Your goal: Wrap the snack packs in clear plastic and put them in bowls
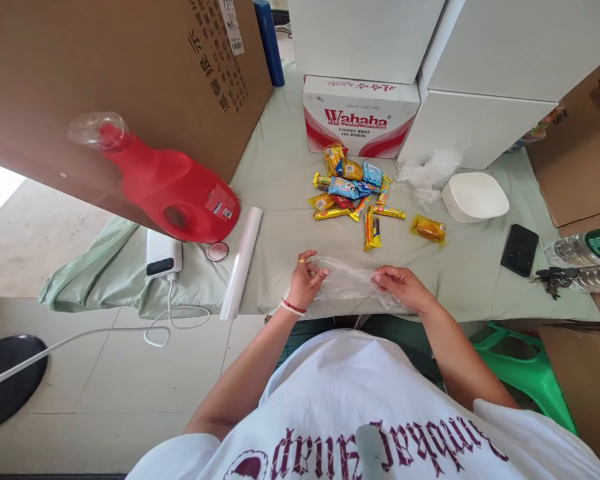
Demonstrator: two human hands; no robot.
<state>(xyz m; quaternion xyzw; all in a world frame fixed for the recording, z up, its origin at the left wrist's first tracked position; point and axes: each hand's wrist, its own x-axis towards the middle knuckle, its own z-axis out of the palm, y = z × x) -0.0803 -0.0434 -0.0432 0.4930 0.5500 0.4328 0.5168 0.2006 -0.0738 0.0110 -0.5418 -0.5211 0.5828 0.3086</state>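
A person in a white printed shirt holds a clear plastic bag at the near edge of a cloth-covered surface, the left hand pinching one end between thumb and fingers, the right hand gripping the other. The film is so transparent that its outline and opening are hard to make out, and part of it is hidden behind the right hand's fingers. Beyond the bag, near the middle of the surface, lies a pile of wrapped snacks in yellow, blue and red, packets overlapping so that the lower ones are partly covered and most lettering is too small to read. A single yellow packet lies apart to the right, near a white bowl and a crumpled heap of clear plastic whose contents, if any, cannot be told. Behind the pile stands a Wahaha carton; the white boxes behind it run out of the frame at the top. At left, a red jug hides part of a large cardboard box, itself cropped. At far right, beyond a black phone, clear bottles are cut off by the frame, and a green stool shows only in part behind the right arm.
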